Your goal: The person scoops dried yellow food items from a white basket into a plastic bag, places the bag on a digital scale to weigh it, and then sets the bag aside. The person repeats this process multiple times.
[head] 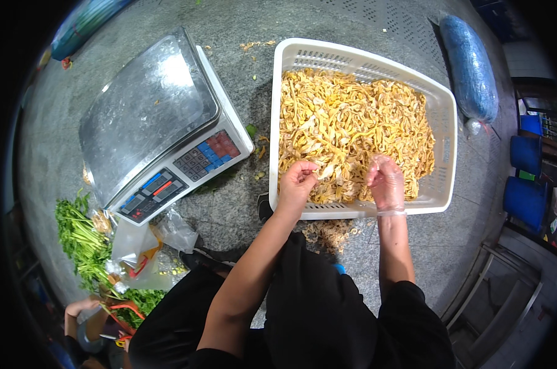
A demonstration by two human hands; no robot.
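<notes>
A white perforated plastic basket (pixel 450 152) on the floor holds a broad heap of yellowish, curled vegetable strips (pixel 347 115). Over the heap's near left part is my left hand (pixel 300 181), bare, with a pale strip pinched between thumb and fingertips. My right hand (pixel 386 177) wears a clear plastic glove banded at the wrist. Its fingers are curled at the near right part of the heap; whether they grip any strips I cannot tell.
A digital scale (pixel 149 97) with a metal platter stands left of the basket. Leafy green stalks (pixel 82 240) and clear plastic bags (pixel 133 244) lie at lower left, near another person's hand (pixel 90 303). Brown scraps (pixel 331 233) litter the floor. A blue wrapped bundle (pixel 470 69) lies at upper right.
</notes>
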